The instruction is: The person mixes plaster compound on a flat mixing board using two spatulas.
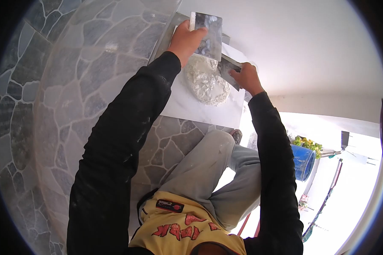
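My left hand (186, 41) grips a wide flat metal blade (209, 36), its face smeared with grey-white material, my thumb pressed on it. To its lower right, my right hand (247, 78) holds a smaller metal scraper (229, 72) whose edge reaches the pile. Below both tools a round heap of white powder or paste (205, 83) lies on a pale marbled slab (187, 107). The two blades are close together at the heap's upper edge; whether they touch is unclear. White specks dot my dark sleeves.
Grey irregular stone paving (102, 63) spreads on the left. A white wall (310, 51) rises at the upper right. My bent legs (200, 159) are just below the slab. A blue barrel (303, 162) and a leafy plant (308, 145) stand at the right.
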Available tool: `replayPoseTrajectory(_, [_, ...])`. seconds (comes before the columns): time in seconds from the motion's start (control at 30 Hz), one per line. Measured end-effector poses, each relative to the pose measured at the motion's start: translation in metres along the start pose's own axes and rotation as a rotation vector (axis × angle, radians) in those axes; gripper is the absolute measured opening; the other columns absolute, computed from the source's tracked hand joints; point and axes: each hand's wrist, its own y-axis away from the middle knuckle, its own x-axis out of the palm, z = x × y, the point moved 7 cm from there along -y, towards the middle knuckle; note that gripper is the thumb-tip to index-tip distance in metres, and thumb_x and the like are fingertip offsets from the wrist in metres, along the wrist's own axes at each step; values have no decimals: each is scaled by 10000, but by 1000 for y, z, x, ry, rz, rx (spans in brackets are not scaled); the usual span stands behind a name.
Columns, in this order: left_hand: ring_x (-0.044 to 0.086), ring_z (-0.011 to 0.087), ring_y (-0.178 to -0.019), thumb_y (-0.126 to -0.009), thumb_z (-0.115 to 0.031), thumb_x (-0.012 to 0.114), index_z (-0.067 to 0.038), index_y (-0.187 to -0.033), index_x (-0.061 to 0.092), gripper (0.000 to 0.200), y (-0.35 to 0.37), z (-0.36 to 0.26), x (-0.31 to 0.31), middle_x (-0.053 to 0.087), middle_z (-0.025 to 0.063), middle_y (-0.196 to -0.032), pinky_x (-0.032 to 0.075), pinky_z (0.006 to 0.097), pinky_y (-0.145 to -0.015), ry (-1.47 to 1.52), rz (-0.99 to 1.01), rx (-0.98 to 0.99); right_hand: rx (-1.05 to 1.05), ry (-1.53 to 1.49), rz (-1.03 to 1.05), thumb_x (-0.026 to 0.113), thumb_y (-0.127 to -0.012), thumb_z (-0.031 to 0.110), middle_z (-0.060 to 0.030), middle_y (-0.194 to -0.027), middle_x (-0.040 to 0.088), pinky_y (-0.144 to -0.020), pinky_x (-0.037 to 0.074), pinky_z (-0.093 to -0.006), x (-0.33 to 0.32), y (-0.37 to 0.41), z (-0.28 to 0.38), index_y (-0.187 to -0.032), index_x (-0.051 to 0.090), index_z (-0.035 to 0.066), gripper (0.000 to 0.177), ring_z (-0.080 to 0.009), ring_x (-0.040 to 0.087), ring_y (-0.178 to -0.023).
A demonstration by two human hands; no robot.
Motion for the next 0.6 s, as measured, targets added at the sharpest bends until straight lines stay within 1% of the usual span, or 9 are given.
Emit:
replayPoseTrajectory(0.03, [623, 107, -903, -949, -190, 657, -28, -1175, 620, 281, 0, 1, -1, 672, 26, -1013, 496, 286, -836, -1, -1, 0, -40, 42, -94, 749, -805, 265, -301, -719, 667, -669, 561, -426, -10, -1, 8, -799, 663, -137, 411, -375, 712, -705])
replayPoseTrajectory(0.13, [618, 105, -901, -945, -191, 659, -25, -1165, 619, 279, 2, -2, 2, 668, 27, -1008, 493, 286, -827, 42, 28, 26, 58, -95, -87, 749, -817, 267, -310, -775, 675, -700, 557, -444, -4, -8, 10, -846, 675, -127, 402, -404, 709, -764])
replayPoseTrajectory(0.2, [612, 100, -899, -941, -192, 660, -21, -1164, 616, 284, 5, -5, 2, 664, 30, -1003, 491, 287, -818, 91, 35, -6, -102, -2, -255, 747, -826, 263, -322, -836, 680, -758, 554, -463, 12, -17, 4, -887, 687, -115, 388, -428, 703, -842])
replayPoseTrajectory(0.23, [612, 100, -899, -941, -192, 660, -21, -1164, 616, 284, 4, -4, 2, 664, 30, -1003, 491, 287, -818, 95, 30, -2, -45, -52, -179, 752, -816, 264, -333, -890, 680, -808, 546, -476, 24, -19, -5, -920, 695, -103, 386, -442, 693, -901])
replayPoseTrajectory(0.33, [602, 97, -884, -937, -200, 666, -19, -1162, 614, 293, 3, -8, -2, 661, 30, -992, 483, 287, -803, 51, -6, 23, -13, 69, -104, 757, -806, 263, -321, -867, 685, -787, 555, -467, 29, -20, -16, -927, 703, -90, 377, -441, 697, -856])
replayPoseTrajectory(0.4, [591, 98, -877, -933, -211, 671, -19, -1162, 612, 304, 7, -5, -2, 655, 27, -977, 475, 288, -793, -27, -31, -43, -40, 115, 26, 761, -800, 275, -312, -826, 686, -755, 559, -464, 24, -14, -9, -914, 706, -87, 384, -435, 702, -805])
replayPoseTrajectory(0.43, [591, 98, -877, -933, -211, 671, -19, -1162, 612, 304, 6, -3, -2, 655, 27, -977, 475, 288, -793, -27, -32, -47, -39, 114, 29, 761, -800, 275, -312, -826, 686, -755, 559, -464, 18, -13, 0, -914, 706, -87, 384, -435, 702, -805])
replayPoseTrajectory(0.5, [574, 97, -861, -926, -223, 680, -20, -1150, 609, 310, 4, -5, 2, 642, 19, -958, 466, 292, -779, 38, 15, 29, -124, 76, -93, 759, -804, 282, -300, -788, 685, -727, 561, -462, 4, -10, 22, -894, 708, -87, 383, -428, 702, -763])
replayPoseTrajectory(0.6, [568, 94, -856, -919, -231, 687, -21, -1134, 609, 310, 6, -6, 1, 635, 16, -949, 466, 295, -778, 55, 15, 13, -97, -16, -165, 760, -807, 289, -306, -798, 679, -725, 557, -467, 26, -22, 19, -884, 709, -76, 376, -438, 695, -769])
